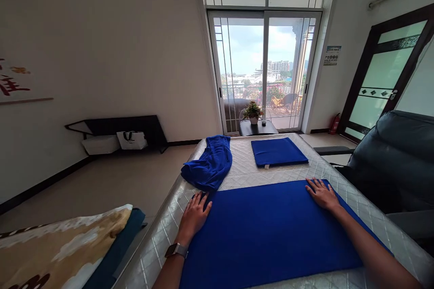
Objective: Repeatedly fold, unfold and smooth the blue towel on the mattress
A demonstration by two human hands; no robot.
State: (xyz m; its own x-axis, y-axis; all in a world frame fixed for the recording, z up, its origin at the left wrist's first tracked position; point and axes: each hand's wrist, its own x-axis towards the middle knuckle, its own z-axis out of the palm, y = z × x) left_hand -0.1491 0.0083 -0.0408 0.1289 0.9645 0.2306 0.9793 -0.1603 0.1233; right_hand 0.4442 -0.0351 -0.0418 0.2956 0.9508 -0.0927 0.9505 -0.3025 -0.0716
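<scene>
- Blue cloth (271, 230): flat on mattress (242, 176), 6 o'clock.
- Left hand (195, 212) at its 10 o'clock corner, right hand (323, 195) at 2 o'clock; both palm-down, fingers loosely spread.
- Likely step: smoothing; next probably calls for pinching an edge.

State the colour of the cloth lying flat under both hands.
The flat cloth is plain deep blue, as the head view shows.
</scene>
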